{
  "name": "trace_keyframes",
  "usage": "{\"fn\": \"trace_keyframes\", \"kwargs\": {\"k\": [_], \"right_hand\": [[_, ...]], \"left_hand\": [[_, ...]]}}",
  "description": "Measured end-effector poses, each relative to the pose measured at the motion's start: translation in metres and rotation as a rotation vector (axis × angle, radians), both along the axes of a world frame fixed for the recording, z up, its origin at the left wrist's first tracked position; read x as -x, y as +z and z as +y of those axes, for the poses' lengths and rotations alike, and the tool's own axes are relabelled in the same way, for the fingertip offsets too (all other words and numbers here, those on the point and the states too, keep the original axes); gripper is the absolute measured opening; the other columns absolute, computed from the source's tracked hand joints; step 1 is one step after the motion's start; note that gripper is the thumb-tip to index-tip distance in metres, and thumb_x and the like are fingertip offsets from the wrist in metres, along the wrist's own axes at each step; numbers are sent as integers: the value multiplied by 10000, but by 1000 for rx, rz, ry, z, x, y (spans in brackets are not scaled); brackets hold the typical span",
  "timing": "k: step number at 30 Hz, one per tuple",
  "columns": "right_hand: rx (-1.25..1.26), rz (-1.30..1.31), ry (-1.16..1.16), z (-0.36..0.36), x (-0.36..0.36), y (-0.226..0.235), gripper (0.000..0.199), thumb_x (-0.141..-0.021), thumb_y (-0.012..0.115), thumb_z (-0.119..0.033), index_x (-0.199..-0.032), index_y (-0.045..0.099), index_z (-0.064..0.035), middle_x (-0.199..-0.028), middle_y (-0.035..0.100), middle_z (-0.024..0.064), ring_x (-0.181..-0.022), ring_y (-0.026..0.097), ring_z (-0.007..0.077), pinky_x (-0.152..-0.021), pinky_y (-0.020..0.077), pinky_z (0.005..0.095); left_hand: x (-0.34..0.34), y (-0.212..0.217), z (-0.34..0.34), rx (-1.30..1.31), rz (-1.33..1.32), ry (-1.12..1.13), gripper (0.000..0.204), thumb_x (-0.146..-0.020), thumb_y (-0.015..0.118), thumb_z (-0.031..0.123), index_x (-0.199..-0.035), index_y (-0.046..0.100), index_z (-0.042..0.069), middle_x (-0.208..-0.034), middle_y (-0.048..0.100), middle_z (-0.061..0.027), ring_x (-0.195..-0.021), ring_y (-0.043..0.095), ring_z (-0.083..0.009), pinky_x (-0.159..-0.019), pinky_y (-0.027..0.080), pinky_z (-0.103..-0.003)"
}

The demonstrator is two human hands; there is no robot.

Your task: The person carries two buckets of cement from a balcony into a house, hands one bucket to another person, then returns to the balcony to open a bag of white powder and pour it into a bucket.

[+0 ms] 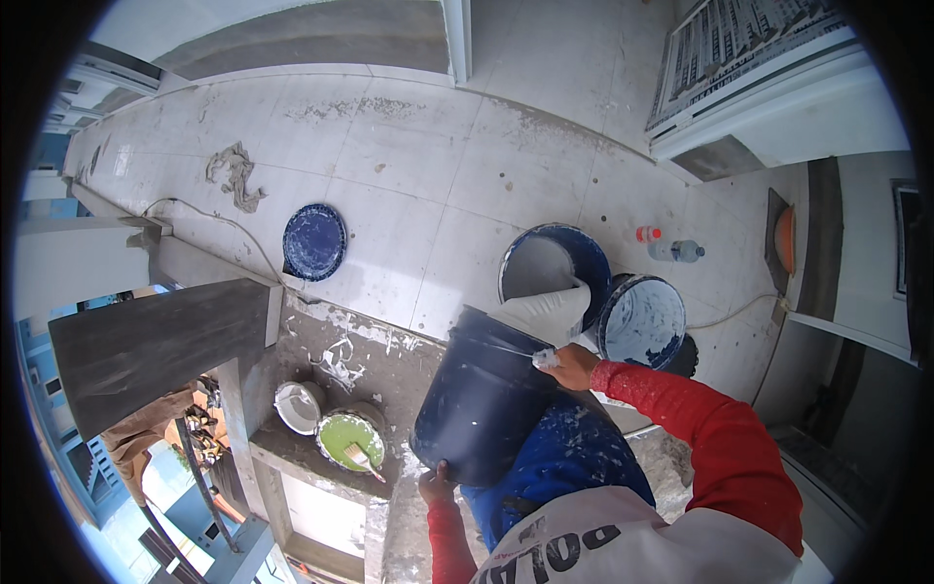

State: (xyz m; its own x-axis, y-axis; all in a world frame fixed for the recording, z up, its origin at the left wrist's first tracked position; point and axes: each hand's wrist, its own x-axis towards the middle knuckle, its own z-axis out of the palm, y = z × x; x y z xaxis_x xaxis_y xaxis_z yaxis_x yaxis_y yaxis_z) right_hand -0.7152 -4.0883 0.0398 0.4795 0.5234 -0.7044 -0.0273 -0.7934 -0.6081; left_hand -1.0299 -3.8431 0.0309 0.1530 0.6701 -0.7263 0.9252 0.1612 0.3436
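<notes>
A large dark blue bucket (477, 409) is tipped toward the far side in front of my body. From its mouth, thick off-white paint (547, 310) pours into a second blue bucket (595, 261) standing on the floor, which holds pale grey-white liquid. My right hand (572, 367) is closed on the tipped bucket's wire handle, at its light-coloured grip near the rim. Low on the same bucket, my left hand (436, 484) grips the bottom edge, its fingers partly hidden. Right beside the receiving bucket is another bucket (642, 321), smeared white inside.
A blue lid (314, 241) and a crumpled cloth (235, 177) lie on the tiles. On the near-left ledge stand a green paint pail (341, 435) with a brush (362, 456) and a white pail (295, 409). A clear bottle (675, 251) and a red-capped bottle (647, 234) lie rightward.
</notes>
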Motion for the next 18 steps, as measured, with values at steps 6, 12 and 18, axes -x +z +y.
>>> {"fn": "trace_keyframes", "kwargs": {"k": [6,12,18], "right_hand": [[-5,1,3,-1,-1,-2,473,-889,499,-421,-841,652,23,-783,636,261,-797,627,404,-722,481,438],[-15,-6,-30,-6,2,-13,407,-872,546,-368,-860,635,29,-793,631,265,-800,617,410,-709,473,435],[13,24,-1,-4,-6,-5,431,-880,526,-389,-869,647,25,-814,639,258,-812,623,401,-728,479,433]], "left_hand": [[16,-16,1,15,-23,84,491,-751,767,352,-768,582,-102,-704,592,-133,-587,570,-178,-457,493,-324],[13,-15,0,-2,-15,59,485,-755,765,348,-764,587,-103,-684,592,-133,-586,577,-182,-446,482,-322],[-5,2,-2,66,-1,84,445,-771,757,293,-792,586,-116,-685,594,-140,-561,580,-188,-430,484,-305]]}}
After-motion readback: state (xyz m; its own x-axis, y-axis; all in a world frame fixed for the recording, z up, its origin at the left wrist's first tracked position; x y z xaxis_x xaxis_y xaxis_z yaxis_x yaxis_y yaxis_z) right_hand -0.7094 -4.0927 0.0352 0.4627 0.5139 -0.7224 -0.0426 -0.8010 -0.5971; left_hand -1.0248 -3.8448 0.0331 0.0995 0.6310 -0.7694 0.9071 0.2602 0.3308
